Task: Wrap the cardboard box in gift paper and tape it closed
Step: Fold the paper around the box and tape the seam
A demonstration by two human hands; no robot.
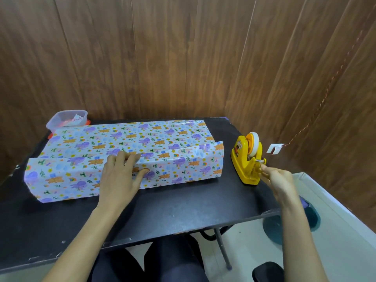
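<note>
**Left hand pinning the seam, right hand at the tape**

Left hand (122, 174): laid palm-down, fingers straight and spread, across the overlapped edge of the gift paper (81, 143). Grips nothing and merely presses the upper flap onto the long parcel.

Right hand (276, 178): thumb and fingertips pinched on the tape end (260, 161) at the cutter of the yellow tape dispenser (244, 165), remaining fingers curled.

Cardboard box: wholly hidden under the paper, lying lengthwise across the middle of the black table (183, 210), apart from the dispenser on its right. Both paper ends open and unfolded, the right one standing up loose.

Step in hand, by judgement: drawing a strip to fix the long seam.
- Keep steady downward pressure on the overlap to shut out slack.
- Draw the tape straight and level, far enough to bridge both edges.
- Tear down against the blade rather than twisting.
- Avoid touching the sticky side beyond the pinch.
- Mind the dispenser: near the table's right edge, unheld, likely to slide or tip under a hard pull.
- Lay the strip across the seam just beside the pressing fingers, then smooth outward.

Farther back: a clear plastic container (67, 119) at the far left corner, close behind the paper. Behind all, brown wood-grain wall panelling (183, 58).
</note>
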